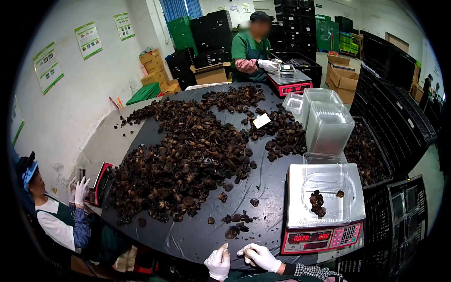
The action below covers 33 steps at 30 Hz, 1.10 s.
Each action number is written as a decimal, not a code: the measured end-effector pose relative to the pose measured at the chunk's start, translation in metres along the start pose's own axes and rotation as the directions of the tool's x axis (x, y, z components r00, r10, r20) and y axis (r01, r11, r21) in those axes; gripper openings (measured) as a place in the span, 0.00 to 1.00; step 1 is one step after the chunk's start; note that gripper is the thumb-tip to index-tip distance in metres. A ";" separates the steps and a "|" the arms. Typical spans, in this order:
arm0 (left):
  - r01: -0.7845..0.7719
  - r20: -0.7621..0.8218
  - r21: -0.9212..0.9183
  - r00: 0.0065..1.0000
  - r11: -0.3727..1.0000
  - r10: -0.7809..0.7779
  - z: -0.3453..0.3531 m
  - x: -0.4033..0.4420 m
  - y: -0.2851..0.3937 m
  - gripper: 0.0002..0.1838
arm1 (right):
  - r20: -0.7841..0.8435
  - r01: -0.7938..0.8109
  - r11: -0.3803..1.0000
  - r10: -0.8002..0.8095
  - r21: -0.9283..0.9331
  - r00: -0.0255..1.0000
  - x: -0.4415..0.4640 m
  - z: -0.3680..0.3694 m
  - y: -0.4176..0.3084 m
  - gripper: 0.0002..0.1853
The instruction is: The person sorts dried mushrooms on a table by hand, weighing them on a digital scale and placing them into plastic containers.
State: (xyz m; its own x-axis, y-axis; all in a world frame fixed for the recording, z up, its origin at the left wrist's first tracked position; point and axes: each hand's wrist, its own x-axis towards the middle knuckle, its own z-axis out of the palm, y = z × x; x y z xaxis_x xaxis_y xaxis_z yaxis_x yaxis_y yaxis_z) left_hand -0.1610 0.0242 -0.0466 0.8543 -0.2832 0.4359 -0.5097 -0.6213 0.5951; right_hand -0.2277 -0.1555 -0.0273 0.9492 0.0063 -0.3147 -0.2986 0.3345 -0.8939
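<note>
My left hand [218, 263], in a white glove, is at the table's near edge with its fingers curled and pressed together; whatever they may hold is too small to make out. Beside it, my right hand [260, 257], gloved too, has loosely bent fingers apart from each other and nothing visible in them. The hands are close but not touching. Just beyond them lie a few loose wood ear mushrooms [237, 218]. To the right, an open clear plastic box [336, 207] with several mushroom pieces [317, 203] sits on a red digital scale [324, 237].
A large heap of wood ear mushrooms [183, 160] covers the dark table [164, 237]. Stacked clear boxes [329, 129] stand behind my scale. Across the table a co-worker [253, 51] handles a box at another scale [289, 84]. A second person [56, 221] sits left. Black crates [394, 103] line the right.
</note>
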 end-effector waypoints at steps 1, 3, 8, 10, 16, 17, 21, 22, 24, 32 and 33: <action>-0.027 -0.031 0.003 0.999 1.000 0.027 0.002 0.002 -0.002 0.12 | 0.001 0.001 1.000 -0.001 0.003 1.000 0.000 0.000 0.000 0.14; -0.079 -0.092 0.011 0.993 0.997 0.080 0.004 0.003 -0.003 0.11 | -0.002 -0.010 1.000 0.010 0.021 1.000 0.000 0.000 0.001 0.14; 0.067 0.098 0.014 0.993 0.998 -0.068 -0.004 -0.007 0.000 0.15 | 0.003 -0.006 0.999 0.006 0.037 1.000 0.002 -0.002 0.007 0.14; 0.028 0.075 0.039 0.997 0.999 -0.031 -0.004 -0.004 0.000 0.14 | 0.002 -0.006 1.000 0.006 0.027 1.000 0.002 -0.002 0.005 0.14; -0.127 -0.082 0.005 0.988 0.992 0.127 0.005 0.009 -0.003 0.14 | -0.046 -0.020 0.998 0.023 0.064 0.999 -0.004 0.000 -0.025 0.15; -0.124 -0.045 0.050 0.991 0.991 0.127 0.005 0.004 -0.009 0.16 | -0.082 -0.076 0.991 0.085 0.107 0.993 -0.005 0.002 -0.033 0.16; 0.101 -0.022 -0.207 0.994 0.973 -0.108 -0.013 0.006 0.007 0.16 | -0.075 -0.044 0.956 0.068 0.290 0.995 -0.016 -0.005 -0.016 0.15; 0.088 -0.084 -0.203 0.991 0.975 -0.107 -0.014 0.009 0.008 0.17 | -0.065 -0.039 0.941 0.064 0.337 0.996 -0.018 -0.007 -0.014 0.15; 0.025 -0.081 -0.154 0.996 0.988 -0.038 -0.018 0.021 0.013 0.18 | -0.047 -0.042 0.918 0.066 0.395 0.997 -0.020 -0.011 -0.014 0.16; -0.205 0.177 0.004 0.963 0.979 0.201 0.027 0.092 0.015 0.20 | 0.001 -0.073 0.862 0.084 0.501 0.996 -0.012 -0.017 -0.009 0.23; -0.205 0.199 -0.015 0.959 0.979 0.204 0.029 0.095 0.011 0.18 | 0.016 -0.079 0.861 0.082 0.503 0.996 -0.011 -0.019 -0.010 0.25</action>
State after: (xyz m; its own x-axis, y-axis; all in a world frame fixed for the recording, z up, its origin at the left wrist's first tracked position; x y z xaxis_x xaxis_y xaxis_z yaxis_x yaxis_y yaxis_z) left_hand -0.0829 -0.0307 -0.0182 0.7353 -0.5432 0.4052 -0.6755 -0.5392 0.5030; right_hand -0.2365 -0.1763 -0.0210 0.9228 0.0488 -0.3821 -0.2819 0.7615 -0.5837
